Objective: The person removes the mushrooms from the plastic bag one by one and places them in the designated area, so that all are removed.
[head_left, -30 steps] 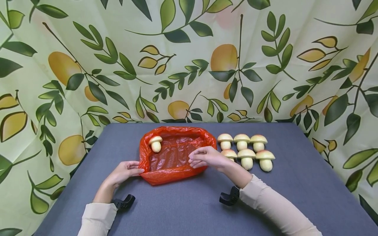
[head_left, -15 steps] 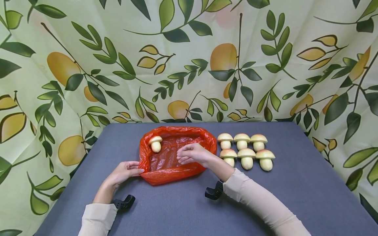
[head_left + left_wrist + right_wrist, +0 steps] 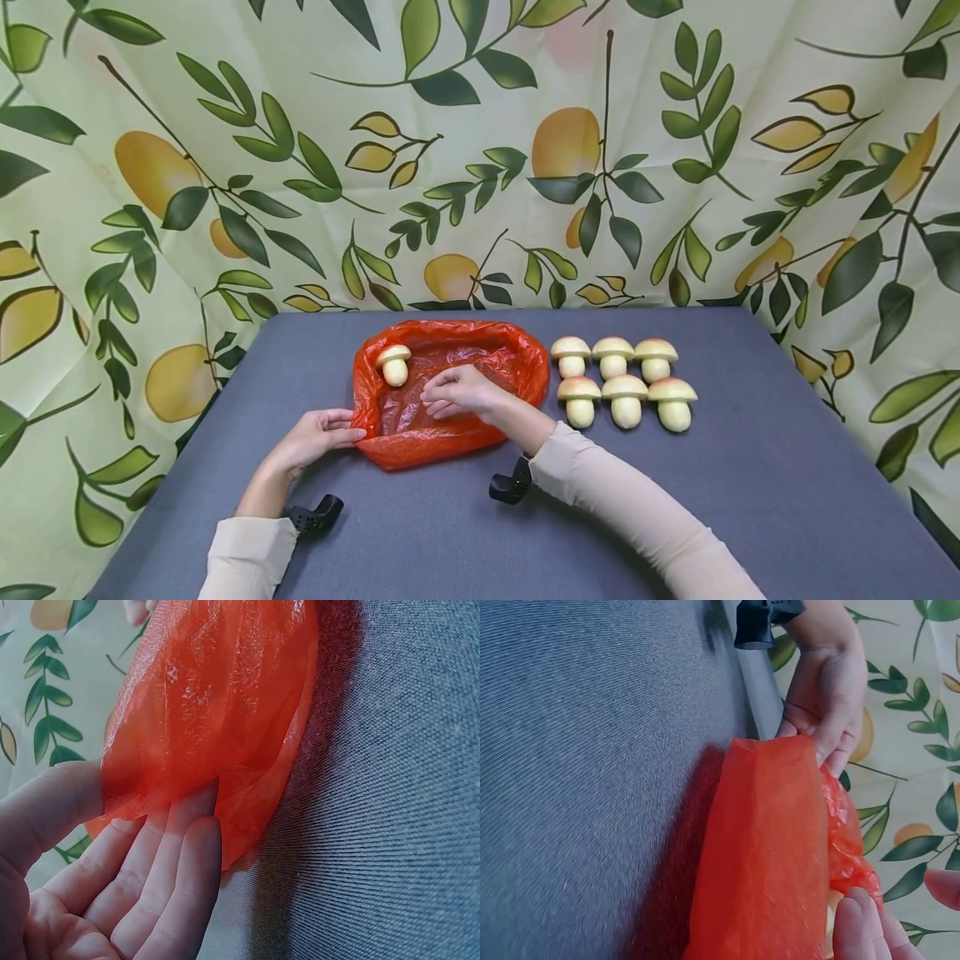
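Note:
A red plastic bag [image 3: 420,450] lies on the table with its mouth spread wide. At its left end my left hand [image 3: 318,437] pinches the rim; the left wrist view shows the thin film [image 3: 217,697] between the thumb and fingers. One mushroom [image 3: 394,367], cream with a domed cap, sits inside near the back left corner. Over the middle of the bag hovers my right hand [image 3: 461,392], its fingers bent and pointing left toward that mushroom. In the right wrist view the thumb [image 3: 945,889] stands apart from the fingers [image 3: 859,926], and I see nothing between them.
Right of the bag, several similar mushrooms [image 3: 626,402] stand in two rows on the grey cloth-covered table [image 3: 420,533]. Behind the table hangs a curtain [image 3: 480,167] printed with leaves and fruit. Each wrist wears a black camera mount [image 3: 512,482].
My right hand has moved left across the bag, from its right end to the middle, nearer the mushroom inside. The front row of mushrooms is now fully uncovered. My left hand stays still.

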Demonstrator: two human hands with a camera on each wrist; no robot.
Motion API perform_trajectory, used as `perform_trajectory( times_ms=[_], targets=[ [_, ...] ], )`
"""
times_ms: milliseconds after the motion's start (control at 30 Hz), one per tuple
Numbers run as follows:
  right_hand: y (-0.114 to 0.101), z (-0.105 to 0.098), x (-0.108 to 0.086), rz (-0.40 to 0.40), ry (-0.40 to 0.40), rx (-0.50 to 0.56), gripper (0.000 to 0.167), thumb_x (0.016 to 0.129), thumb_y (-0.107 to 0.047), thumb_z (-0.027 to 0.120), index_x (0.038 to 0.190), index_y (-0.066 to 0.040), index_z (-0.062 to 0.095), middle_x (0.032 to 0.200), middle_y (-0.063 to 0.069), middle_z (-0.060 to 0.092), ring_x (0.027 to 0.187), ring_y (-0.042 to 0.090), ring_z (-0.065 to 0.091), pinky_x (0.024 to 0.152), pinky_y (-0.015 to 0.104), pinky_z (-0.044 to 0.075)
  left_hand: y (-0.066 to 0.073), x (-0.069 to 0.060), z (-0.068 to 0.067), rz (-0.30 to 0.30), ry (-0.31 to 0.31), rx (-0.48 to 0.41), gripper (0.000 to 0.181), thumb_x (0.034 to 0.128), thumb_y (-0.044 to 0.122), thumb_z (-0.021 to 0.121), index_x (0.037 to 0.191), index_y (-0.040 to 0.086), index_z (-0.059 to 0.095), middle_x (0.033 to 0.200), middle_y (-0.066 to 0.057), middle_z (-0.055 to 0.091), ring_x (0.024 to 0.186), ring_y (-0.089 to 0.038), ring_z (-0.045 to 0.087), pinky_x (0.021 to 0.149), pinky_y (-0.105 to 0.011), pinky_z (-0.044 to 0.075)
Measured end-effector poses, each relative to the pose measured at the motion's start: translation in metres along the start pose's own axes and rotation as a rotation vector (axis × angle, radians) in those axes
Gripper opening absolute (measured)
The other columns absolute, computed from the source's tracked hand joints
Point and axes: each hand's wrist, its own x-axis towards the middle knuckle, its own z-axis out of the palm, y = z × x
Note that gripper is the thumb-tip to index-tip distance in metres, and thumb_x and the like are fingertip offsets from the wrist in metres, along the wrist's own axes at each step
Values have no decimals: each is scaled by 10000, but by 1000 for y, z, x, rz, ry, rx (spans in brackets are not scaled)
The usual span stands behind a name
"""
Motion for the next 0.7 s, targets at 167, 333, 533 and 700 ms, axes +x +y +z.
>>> perform_trajectory(
  times_ms=[167, 333, 533, 700],
  targets=[
    [0, 10, 8, -1, 10, 31, 286, 917, -85, 625, 1152, 78, 614, 1208, 295, 638, 982, 330, 712, 845, 368, 581, 0, 0, 0, -5, 5, -2, 557, 888, 81, 667, 1251, -261, 421, 945, 53, 737, 818, 33, 678, 788, -194, 565],
    [5, 20, 20, 5, 62, 90, 282, 916, -104, 632, 1134, 75, 627, 1174, 287, 659, 948, 292, 725, 781, 315, 596, 1, -1, 0, -4, 15, -2, 535, 887, 71, 664, 1241, -257, 435, 935, 49, 739, 809, 28, 681, 780, -194, 565],
    [7, 29, 34, 56, 172, 169, 303, 892, -134, 674, 1124, 57, 637, 1130, 255, 691, 851, 214, 733, 776, 314, 595, 1, -2, -4, -9, 27, 15, 535, 886, 70, 663, 1242, -256, 433, 925, 57, 738, 803, 35, 675, 768, -185, 561],
    [3, 32, 43, 113, 260, 191, 320, 883, -160, 691, 1120, 45, 626, 1137, 246, 692, 977, 273, 724, 780, 301, 591, 2, -4, -4, -17, 33, 61, 537, 882, 87, 672, 1249, -237, 453, 975, -24, 754, 803, 47, 666, 750, -177, 552]
  ],
)
